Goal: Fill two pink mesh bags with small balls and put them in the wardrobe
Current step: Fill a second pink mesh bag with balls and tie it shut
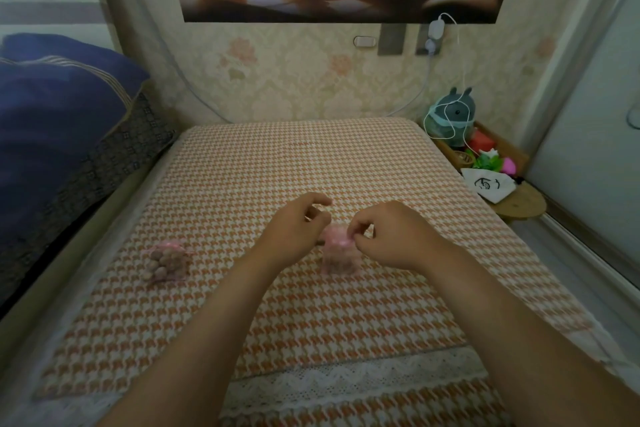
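The mouth of the pink bag (pixel 337 255) is covered by the fingers (pixel 358 230) of the right hand (pixel 393 236) pinching it; whether the curled left hand (pixel 294 234) also holds it cannot be told. Its contents are blurred. Left of the fingers, the second bag (pixel 171 247) shows balls (pixel 161 263) too soft to count. Both forearms run off the bottom edge

Pink mesh bags (pixel 338 250), orange-and-white houndstooth cover (pixel 311 163), navy pillow (pixel 59 104), cream floral wallpaper (pixel 294 80), grey plush (pixel 450 118).
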Motion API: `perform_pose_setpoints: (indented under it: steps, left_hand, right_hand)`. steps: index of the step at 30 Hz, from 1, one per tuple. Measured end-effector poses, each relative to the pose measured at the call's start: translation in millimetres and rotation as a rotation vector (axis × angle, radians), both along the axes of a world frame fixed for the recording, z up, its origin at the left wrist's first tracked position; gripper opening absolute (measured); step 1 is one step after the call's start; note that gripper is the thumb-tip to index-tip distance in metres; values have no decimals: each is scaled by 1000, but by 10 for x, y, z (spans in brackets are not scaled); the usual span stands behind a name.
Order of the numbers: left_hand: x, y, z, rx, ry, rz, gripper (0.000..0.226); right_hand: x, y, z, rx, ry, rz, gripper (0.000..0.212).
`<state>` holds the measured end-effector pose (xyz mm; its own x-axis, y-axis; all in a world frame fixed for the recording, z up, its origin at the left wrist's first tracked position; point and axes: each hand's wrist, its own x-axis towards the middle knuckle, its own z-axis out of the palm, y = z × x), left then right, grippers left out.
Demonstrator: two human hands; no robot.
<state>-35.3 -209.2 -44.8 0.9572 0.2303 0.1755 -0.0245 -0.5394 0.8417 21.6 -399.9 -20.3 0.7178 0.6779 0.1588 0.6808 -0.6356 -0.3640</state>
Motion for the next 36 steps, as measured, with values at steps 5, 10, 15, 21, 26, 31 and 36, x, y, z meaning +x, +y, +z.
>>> perform_pose_setpoints:
  steps: [5, 10, 15, 21, 26, 31, 36]
  left_hand:
    - [41, 234, -203, 284, 59, 106, 23]
    - [103, 214, -408, 391, 129, 12, 18]
    - [135, 208, -453, 463, 150, 73, 9]
    - [125, 172, -275, 271, 57, 201, 9]
    - [47, -88, 55, -31, -115, 43, 10]
    - [2, -133, 28, 74, -65, -48, 7]
    - [-37, -136, 46, 192, 9, -71, 10]
  right_hand:
    - [0, 9, -19, 4, 27, -5, 15]
    - [-13, 32, -27, 12, 27, -9, 15]
    - [0, 60, -49, 14, 17, -16, 15]
    - [17, 56, -31, 15, 19, -16, 15]
    - [32, 40, -16, -3, 10, 1, 16]
    - [8, 17, 7, -5, 7, -6, 16]
    - [-13, -2, 18, -8, 22, -6, 15]
